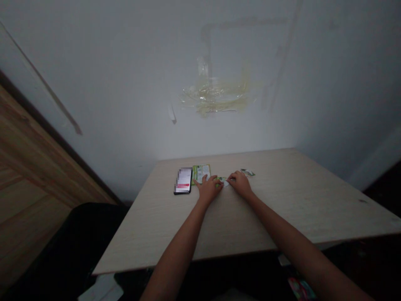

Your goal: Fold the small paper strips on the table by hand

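Note:
My left hand [208, 190] rests on the table with its fingers spread, thumb side by a green-and-white printed sheet or packet [201, 171] and fingertips at a small white-and-green piece [225, 183]. The fingers of my right hand [240, 182] are pinched together at the right edge of that small piece. It looks like paper or foil, but its exact kind is too small to tell. Just beyond my right hand lies another small green-and-white scrap [248, 172], flat on the table.
Left of the printed sheet lies a phone [183, 182] with a lit, partly blurred screen. The pale wooden table [150, 225] meets a grey wall [131, 83] bearing shiny tape [216, 96]. A dark object [84, 234] stands beside the table's left edge, near wooden panelling [31, 146].

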Demonstrator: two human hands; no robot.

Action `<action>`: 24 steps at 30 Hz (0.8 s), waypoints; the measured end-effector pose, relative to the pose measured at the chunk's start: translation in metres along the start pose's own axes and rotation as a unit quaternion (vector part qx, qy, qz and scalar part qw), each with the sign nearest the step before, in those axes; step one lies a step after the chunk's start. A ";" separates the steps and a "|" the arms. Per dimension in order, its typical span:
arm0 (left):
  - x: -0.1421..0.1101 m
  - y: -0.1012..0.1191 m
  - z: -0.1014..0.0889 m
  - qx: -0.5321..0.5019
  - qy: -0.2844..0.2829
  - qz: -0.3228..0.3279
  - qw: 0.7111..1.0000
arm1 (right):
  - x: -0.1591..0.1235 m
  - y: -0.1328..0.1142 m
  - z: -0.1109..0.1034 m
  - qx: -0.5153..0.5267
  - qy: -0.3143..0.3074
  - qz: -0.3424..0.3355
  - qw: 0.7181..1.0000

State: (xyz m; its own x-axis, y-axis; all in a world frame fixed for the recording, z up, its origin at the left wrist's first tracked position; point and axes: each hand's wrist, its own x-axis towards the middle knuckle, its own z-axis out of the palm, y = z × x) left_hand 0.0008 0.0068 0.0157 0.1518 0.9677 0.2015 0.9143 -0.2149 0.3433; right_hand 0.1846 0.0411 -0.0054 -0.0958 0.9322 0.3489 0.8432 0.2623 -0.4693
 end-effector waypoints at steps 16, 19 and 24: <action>0.000 0.007 -0.003 0.001 -0.004 -0.008 1.000 | 0.000 0.001 0.001 -0.015 0.004 -0.004 1.000; -0.001 0.009 -0.004 0.008 -0.006 -0.002 1.000 | 0.000 0.000 0.001 -0.015 0.010 -0.006 1.000; -0.002 0.010 -0.003 0.008 0.001 0.011 1.000 | 0.000 0.001 0.002 -0.017 0.011 -0.010 1.000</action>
State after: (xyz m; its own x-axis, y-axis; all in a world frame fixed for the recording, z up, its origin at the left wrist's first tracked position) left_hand 0.0087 0.0019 0.0210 0.1717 0.9624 0.2104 0.9165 -0.2343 0.3242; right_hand 0.1842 0.0419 -0.0075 -0.1012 0.9216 0.3748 0.8586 0.2712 -0.4350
